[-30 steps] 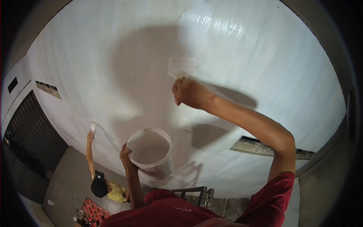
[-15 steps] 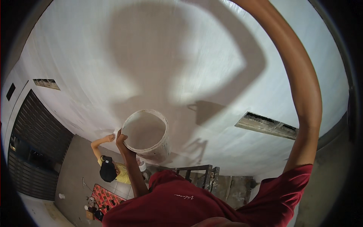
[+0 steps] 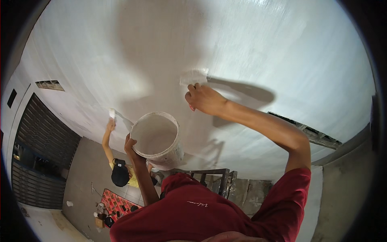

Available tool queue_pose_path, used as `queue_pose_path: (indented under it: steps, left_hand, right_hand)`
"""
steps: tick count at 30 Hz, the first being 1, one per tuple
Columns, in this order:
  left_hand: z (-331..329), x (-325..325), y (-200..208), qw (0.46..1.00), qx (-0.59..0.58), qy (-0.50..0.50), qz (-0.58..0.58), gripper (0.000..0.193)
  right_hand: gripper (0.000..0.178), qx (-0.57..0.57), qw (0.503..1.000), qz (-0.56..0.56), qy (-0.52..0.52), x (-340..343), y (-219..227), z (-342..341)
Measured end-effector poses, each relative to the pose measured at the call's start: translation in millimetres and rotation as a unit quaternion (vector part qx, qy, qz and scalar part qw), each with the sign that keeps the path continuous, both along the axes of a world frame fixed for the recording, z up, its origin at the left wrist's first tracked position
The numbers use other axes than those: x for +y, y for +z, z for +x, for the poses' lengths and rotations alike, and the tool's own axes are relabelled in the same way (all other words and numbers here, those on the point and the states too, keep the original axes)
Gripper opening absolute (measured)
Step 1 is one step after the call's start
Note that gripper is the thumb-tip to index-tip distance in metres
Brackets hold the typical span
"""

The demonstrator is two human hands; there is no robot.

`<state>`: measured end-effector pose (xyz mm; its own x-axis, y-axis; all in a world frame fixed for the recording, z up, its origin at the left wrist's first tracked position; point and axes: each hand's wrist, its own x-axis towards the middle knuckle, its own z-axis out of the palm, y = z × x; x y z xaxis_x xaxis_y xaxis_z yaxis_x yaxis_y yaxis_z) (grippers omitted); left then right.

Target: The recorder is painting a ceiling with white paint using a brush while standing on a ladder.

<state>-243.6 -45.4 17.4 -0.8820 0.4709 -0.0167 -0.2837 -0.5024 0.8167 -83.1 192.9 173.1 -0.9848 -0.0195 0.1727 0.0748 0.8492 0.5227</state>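
Observation:
My left hand grips the left side of a white plastic bucket, smeared with pale paint, near its rim. The bucket is tilted so that I look into its pale inside. In my right hand is a wide paintbrush, its pale bristles against the white wall above the bucket. A bit of red shows below my right fingers, perhaps the brush's handle; most of the handle is hidden by the hand.
Below on the left, a co-worker in a dark cap holds a pale brush to the wall. A black metal ladder or frame stands close under me. Vent openings break the wall. A red patterned mat with small items lies on the floor.
My right hand has come down from above the picture's top edge to the wall over the bucket. The co-worker's hand has risen along the wall, and a brush now shows in it.

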Motion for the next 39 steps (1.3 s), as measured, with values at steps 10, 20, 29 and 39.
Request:
queue_pose_path:
  steps: [10, 20, 29, 39]
  left_hand:
    - [-6.5, 0.7, -7.2, 0.998, 0.061, -0.012, -0.024, 0.059]
    - [-7.8, -9.2, -7.2, 0.999, -0.002, -0.023, -0.029, 0.059]
    - [-8.7, 4.2, -16.8, 1.000, 0.001, -0.014, -0.007, 0.062]
    - [-9.8, -3.1, -25.0, 0.999, 0.049, -0.013, 0.008, 0.054]
  right_hand:
    - [0.015, 0.198, 0.977, -0.005, -0.074, -29.8, 300.3, -10.5]
    - [0.038, 0.149, 0.942, 0.284, 0.095, 3.5, 87.5, -52.4]
    - [0.009, 0.008, 0.969, -0.248, -0.001, 24.9, -10.1, -14.0]
    - [0.021, 0.257, 0.965, -0.007, -0.046, -64.2, 318.2, 9.7]
